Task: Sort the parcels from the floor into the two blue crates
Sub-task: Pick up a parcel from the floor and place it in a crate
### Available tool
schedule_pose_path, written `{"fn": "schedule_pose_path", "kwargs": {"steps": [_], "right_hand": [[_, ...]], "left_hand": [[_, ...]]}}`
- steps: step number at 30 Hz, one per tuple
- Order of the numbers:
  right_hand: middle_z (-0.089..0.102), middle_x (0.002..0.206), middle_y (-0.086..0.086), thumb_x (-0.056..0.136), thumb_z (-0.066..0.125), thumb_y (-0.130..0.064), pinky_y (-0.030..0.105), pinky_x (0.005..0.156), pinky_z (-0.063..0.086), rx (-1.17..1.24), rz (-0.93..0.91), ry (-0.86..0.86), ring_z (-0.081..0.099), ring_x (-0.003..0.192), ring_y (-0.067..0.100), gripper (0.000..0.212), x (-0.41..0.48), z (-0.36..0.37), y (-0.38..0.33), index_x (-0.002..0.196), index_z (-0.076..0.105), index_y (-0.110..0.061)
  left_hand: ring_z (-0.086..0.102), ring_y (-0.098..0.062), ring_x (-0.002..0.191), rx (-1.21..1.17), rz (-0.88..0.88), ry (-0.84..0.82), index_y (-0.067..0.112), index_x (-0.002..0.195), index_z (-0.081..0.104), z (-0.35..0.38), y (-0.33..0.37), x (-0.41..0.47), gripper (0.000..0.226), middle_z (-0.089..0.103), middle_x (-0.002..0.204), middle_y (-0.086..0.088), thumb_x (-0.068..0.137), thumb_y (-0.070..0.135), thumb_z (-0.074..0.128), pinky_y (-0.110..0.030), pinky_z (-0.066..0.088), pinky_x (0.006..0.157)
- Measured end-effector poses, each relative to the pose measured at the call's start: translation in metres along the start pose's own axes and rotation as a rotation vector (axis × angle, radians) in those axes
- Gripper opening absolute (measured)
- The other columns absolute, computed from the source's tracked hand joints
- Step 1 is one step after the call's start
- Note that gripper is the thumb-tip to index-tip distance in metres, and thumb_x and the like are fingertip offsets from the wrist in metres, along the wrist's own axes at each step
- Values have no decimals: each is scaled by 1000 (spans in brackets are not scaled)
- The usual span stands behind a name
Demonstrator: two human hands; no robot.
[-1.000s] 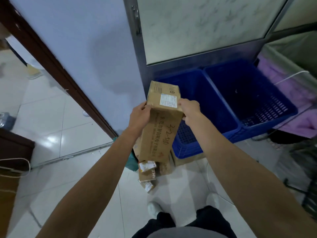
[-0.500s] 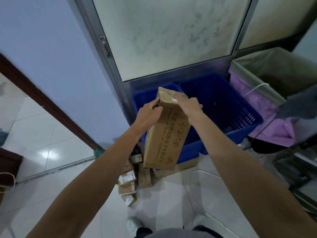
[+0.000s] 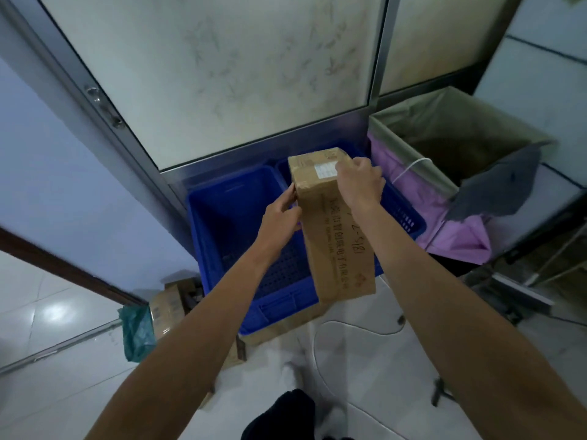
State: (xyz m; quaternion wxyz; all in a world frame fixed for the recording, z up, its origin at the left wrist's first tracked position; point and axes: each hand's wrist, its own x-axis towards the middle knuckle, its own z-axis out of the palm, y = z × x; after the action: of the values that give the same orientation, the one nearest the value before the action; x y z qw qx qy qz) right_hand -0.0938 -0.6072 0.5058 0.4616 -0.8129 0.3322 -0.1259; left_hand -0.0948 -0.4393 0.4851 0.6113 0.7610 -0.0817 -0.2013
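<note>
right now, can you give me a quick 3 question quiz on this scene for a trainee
1. True or false: the left hand and the right hand both hold the cardboard box.
2. Where is the box's white label? A) on its top end, by the right hand B) on its bottom end C) under the left hand
3. Fill in: the left crate and the right crate are both coloured ___.

Key: 1 true; 2 A; 3 blue.
</note>
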Motion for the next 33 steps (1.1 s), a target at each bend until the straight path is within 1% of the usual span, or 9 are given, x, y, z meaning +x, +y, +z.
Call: {"fn": "schedule_pose_path", "kwargs": {"steps": [3, 6, 8, 13, 17, 21, 24, 27, 33], "right_hand": [[42, 148, 10, 102, 31, -34, 34, 100, 27, -29, -58, 54, 37, 132, 29, 48, 30, -3, 5, 146, 43, -17], [34, 157, 6, 104, 31, -32, 46, 118, 25, 70, -53, 52, 30, 143, 27, 51, 61, -4, 6, 155, 31, -25], [31, 160, 4, 104, 31, -33, 51, 119, 23, 80, -48, 26, 26, 147, 27, 53, 82, -4, 5, 156, 28, -27], [31, 160, 1, 104, 32, -33, 51, 120, 22, 103, -31, -77, 27, 147, 25, 54, 126, 5, 7, 157, 24, -29], [38, 156, -2, 100, 36, -35, 53, 117, 28, 99, -19, -190, 35, 142, 24, 62, 154, 21, 6, 158, 14, -34], [36, 157, -8, 101, 37, -27, 46, 119, 25, 72, -47, -316, 33, 144, 18, 64, 181, 27, 12, 160, 11, -30], [37, 156, -9, 102, 35, -25, 42, 119, 24, 5, -101, -408, 31, 143, 15, 63, 207, 34, 21, 160, 11, -28], [37, 157, -3, 99, 40, -25, 41, 117, 28, -105, -187, -482, 33, 143, 18, 68, 234, 42, 37, 160, 10, -26], [25, 161, 8, 97, 49, -30, 41, 119, 18, -250, -203, -598, 20, 149, 25, 78, 273, 64, 94, 160, 4, -21]], "left_hand": [[59, -8, 117, -104, -39, 28, 33, 149, 45, 18, 0, 25, 55, 60, 131, 17, 98, 12, 49, -27, 53, 83], [63, -14, 112, -175, -103, 55, 32, 147, 48, 31, 0, 60, 45, 64, 116, 16, 103, 22, 49, -36, 56, 92], [64, -14, 110, -223, -129, 71, 30, 145, 51, 37, 1, 88, 41, 61, 112, 18, 105, 32, 48, -39, 56, 95], [64, -19, 108, -249, -182, 144, 33, 134, 51, 52, -12, 147, 35, 60, 121, 8, 102, 47, 49, -45, 59, 91], [61, -21, 113, -226, -241, 208, 39, 147, 37, 61, -21, 188, 51, 50, 128, 8, 99, 53, 49, -47, 59, 89], [61, -23, 116, -275, -341, 253, 34, 151, 35, 75, -36, 217, 57, 50, 139, 3, 99, 51, 51, -42, 60, 88], [60, -22, 118, -325, -410, 280, 29, 156, 29, 90, -49, 238, 65, 44, 141, 8, 99, 50, 52, -37, 60, 84], [63, -16, 109, -347, -470, 296, 29, 146, 45, 112, -62, 258, 56, 54, 137, 6, 96, 52, 51, -35, 61, 80], [65, -14, 108, -430, -602, 365, 33, 137, 52, 169, -109, 289, 53, 65, 126, 5, 91, 58, 60, -38, 58, 88]]}}
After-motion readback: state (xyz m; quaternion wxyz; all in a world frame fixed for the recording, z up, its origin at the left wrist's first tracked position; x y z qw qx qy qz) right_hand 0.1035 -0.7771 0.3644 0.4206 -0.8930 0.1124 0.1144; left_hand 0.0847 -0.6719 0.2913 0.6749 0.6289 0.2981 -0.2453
